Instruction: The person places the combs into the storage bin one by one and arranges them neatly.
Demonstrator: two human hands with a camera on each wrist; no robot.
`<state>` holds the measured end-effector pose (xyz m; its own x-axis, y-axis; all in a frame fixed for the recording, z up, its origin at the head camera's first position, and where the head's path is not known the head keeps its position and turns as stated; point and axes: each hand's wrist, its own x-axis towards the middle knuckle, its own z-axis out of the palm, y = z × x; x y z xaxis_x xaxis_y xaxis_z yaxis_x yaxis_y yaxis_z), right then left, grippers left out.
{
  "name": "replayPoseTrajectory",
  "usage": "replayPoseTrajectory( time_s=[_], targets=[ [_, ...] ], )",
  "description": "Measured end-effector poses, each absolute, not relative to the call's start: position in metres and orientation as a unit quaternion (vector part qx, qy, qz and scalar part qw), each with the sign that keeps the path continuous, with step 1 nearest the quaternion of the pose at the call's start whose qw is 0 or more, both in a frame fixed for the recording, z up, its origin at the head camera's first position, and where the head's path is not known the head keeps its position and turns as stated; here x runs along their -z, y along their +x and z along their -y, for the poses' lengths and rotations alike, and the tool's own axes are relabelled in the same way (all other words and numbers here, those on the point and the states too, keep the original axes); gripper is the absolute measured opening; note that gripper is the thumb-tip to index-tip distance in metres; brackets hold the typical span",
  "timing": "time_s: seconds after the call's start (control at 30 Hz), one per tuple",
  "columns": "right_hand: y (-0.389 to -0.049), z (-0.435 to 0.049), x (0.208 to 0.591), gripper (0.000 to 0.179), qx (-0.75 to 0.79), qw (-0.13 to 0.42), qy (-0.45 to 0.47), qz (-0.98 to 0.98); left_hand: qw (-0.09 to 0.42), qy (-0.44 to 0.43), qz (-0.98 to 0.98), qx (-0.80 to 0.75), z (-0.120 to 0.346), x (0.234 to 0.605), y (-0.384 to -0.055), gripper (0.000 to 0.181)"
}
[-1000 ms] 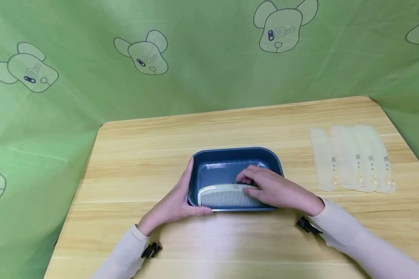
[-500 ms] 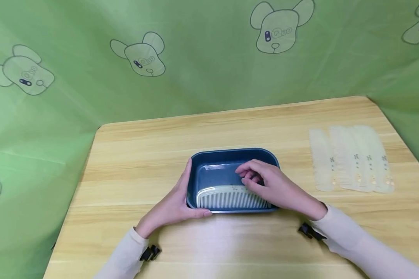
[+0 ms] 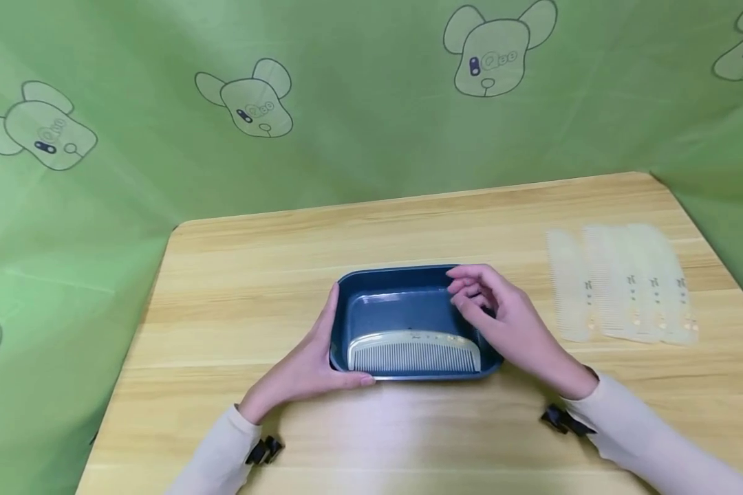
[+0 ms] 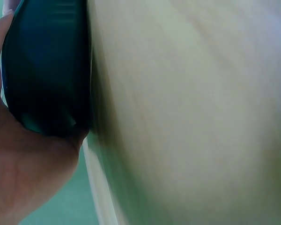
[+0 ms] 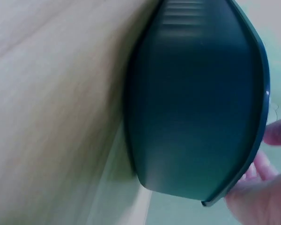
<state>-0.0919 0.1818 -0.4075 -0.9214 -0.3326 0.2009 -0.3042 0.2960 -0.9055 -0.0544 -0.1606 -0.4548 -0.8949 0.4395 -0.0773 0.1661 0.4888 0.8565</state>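
A deep blue plastic tray [image 3: 396, 311] sits mid-table in the head view. One pale translucent comb [image 3: 416, 352] lies inside it along the near wall, its teeth facing the near side. My left hand [image 3: 306, 361] grips the tray's left end, thumb along the near rim and fingers along the left wall. Over the tray's right end hovers my right hand [image 3: 501, 313], fingers loosely bent with nothing between them. The right wrist view puts that hand [image 5: 267, 192] right at the tray's rim. In the left wrist view the left hand [image 4: 28, 164] wraps the tray's corner.
Several similar pale combs [image 3: 625, 285] lie side by side, partly overlapping, on the right of the wooden table [image 3: 254, 275]. A green curtain [image 3: 371, 165] with printed bear heads hangs behind the table and at both sides.
My right hand has let go of the comb in the tray, lifted away and shifted right toward the tray's right rim. The left hand has kept its hold on the tray.
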Motion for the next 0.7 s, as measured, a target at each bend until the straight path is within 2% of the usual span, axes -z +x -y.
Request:
replayPoseTrajectory(
  time_s=[0.2,0.7],
  targets=[
    [-0.090,-0.191,0.407,0.039,0.599,0.004,-0.168,-0.783,0.145,0.177,-0.854,-0.468,0.160,0.453,-0.054,0.150],
    [-0.090,-0.207,0.407,0.037,0.570,-0.028,-0.150,-0.807,0.140,0.178,-0.851,-0.474,0.160,0.452,-0.055,0.149]
  ],
)
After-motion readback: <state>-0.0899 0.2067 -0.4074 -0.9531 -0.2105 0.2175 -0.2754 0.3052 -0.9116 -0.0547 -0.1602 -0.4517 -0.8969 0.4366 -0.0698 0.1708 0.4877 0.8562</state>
